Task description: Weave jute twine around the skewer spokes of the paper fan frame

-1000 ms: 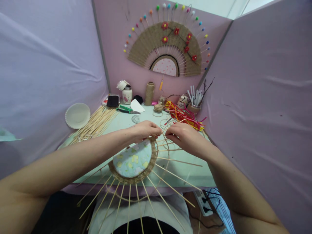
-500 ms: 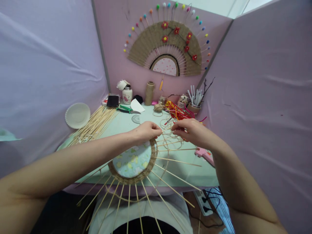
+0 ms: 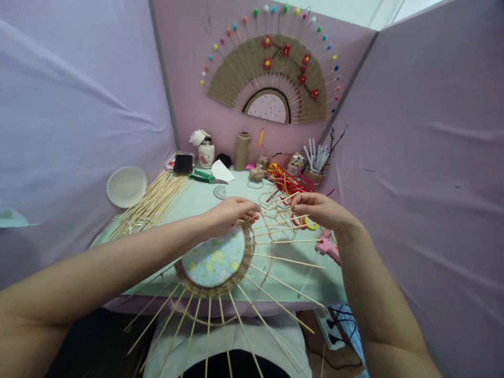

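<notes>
A round woven piece tilts over the near table edge, with a floral cloth centre (image 3: pixel 214 257), a woven twine rim (image 3: pixel 249 249) and thin sticks (image 3: pixel 289 258) fanning outward. At its upper right rim, my left hand (image 3: pixel 234 214) is closed, thumb and fingers pinching a stick there. My right hand (image 3: pixel 318 209) is beside that stick's outer end, its fingertips pressed together; whatever lies between them is too small to make out. A loose strand of twine (image 3: pixel 271 265) hangs in a loop across the sticks and below the rim.
Loose sticks (image 3: pixel 157 202) and a white plate (image 3: pixel 126 187) lie left. Green-handled pruners (image 3: pixel 205 177), a protractor (image 3: pixel 220 192) and a twine spool (image 3: pixel 242 151) are farther back. At right are colourful strips (image 3: pixel 289 178), a pink glue gun (image 3: pixel 327 247) and, below, a power strip (image 3: pixel 328 328).
My right hand has moved right along the stick, away from my left hand, uncovering more of its outer end. My left hand stays by the rim, its fingers slightly shifted.
</notes>
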{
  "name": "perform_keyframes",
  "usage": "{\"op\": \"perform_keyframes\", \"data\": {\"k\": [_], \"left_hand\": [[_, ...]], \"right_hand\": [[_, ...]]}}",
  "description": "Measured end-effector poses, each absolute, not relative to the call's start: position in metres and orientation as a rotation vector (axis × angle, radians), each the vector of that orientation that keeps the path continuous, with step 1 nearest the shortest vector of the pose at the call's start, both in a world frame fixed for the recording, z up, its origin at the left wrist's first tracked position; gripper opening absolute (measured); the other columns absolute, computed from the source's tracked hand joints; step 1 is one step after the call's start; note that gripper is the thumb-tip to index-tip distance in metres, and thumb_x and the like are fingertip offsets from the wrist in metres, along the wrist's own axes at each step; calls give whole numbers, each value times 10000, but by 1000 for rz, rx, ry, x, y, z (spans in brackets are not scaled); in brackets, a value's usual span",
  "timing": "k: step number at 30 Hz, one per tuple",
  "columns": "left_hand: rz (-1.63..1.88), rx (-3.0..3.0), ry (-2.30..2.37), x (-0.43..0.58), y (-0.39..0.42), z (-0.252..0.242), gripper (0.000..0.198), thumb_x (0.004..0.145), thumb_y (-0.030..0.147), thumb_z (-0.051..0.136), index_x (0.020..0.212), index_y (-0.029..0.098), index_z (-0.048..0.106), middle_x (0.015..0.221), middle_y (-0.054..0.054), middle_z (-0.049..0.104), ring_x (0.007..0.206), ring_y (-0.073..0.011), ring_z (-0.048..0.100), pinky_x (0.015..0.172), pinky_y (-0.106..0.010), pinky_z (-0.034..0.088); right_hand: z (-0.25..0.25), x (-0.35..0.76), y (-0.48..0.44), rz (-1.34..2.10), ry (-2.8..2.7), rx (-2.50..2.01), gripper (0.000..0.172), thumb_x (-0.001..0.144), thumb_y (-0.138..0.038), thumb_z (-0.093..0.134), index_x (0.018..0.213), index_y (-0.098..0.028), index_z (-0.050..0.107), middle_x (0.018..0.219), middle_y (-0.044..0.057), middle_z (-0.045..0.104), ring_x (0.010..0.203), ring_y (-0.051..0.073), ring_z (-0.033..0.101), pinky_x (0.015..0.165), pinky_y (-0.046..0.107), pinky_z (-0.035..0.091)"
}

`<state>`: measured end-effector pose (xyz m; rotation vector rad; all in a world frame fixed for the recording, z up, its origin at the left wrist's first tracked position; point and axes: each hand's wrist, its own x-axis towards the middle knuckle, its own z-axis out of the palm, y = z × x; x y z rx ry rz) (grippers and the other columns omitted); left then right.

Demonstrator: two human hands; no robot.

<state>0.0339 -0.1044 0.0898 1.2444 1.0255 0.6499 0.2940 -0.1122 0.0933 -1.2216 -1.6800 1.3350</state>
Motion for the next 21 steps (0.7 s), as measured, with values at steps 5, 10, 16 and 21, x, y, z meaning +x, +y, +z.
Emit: {"op": "perform_keyframes", "data": {"k": [5,10,16,21], "left_hand": [[651,1240,1047,33,-102,90,305,744,351,647,994,177,630,940,-64,699,689,-122,584,576,-248,357],[659,1341,1042,34,-105,95,274,735,243,666,996,187,606,851,-25,670,715,-123,594,570,-236,354],[717,1328,986,35,-103,95,302,707,159,703,979,170,573,760,-6,659,722,-120,608,646,-239,432],[737,1273,1012,37,-102,95,351,688,103,725,989,169,558,724,9,655,676,-106,597,653,-246,451]], "right_hand": [[81,290,-109,1451,-1529,-1225,389,646,-468,796,798,-189,572,636,-43,541,543,102,483,533,258,362],[67,286,-109,1462,-1531,-1245,376,612,-409,821,795,-172,593,651,-39,549,552,89,454,532,244,322],[55,276,-123,1346,-1528,-1318,297,639,-371,795,769,-158,634,685,-30,572,646,108,499,623,254,353],[51,271,-138,1184,-1558,-1373,219,697,-340,735,798,-156,670,777,9,624,722,137,539,673,273,382]]}}
